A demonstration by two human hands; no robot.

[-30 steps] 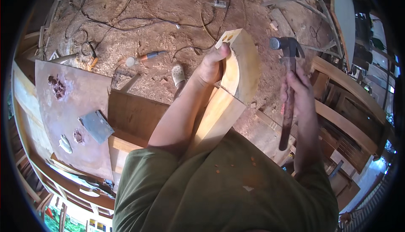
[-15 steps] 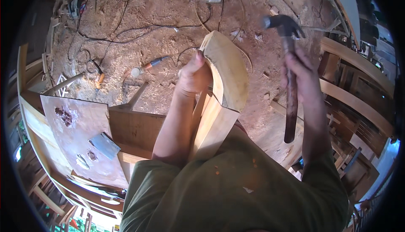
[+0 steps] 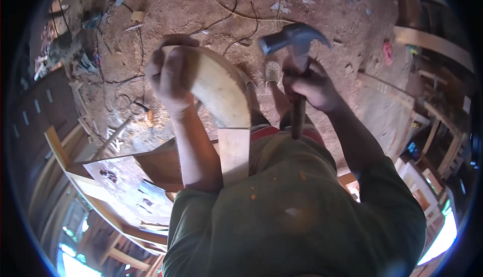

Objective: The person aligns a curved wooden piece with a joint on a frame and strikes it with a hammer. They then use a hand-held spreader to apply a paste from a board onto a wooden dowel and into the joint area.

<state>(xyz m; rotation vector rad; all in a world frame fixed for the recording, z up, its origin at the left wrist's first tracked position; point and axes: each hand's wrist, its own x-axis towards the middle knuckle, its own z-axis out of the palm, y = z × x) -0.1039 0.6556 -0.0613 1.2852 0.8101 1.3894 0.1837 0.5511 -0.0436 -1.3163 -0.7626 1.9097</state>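
Note:
My left hand is wrapped round the far end of a curved, pale wooden piece. Its near end meets a straight wooden block that reaches back against my shirt. In my right hand is a claw hammer, gripped on the handle just below the head. The hammer head is raised to the right of the curved piece and apart from it, its striking face turned left. The handle's lower end hangs over my lap.
At lower left stands a wooden frame with a stained board on it. Cables cross the dusty floor, and an orange-handled tool lies at left. Wooden parts are stacked along the right. A foot in a pale clog shows beyond the block.
The curved piece has swung to the left with my left hand. My right hand has brought the hammer leftward, nearer the wood. The whole view has shifted too.

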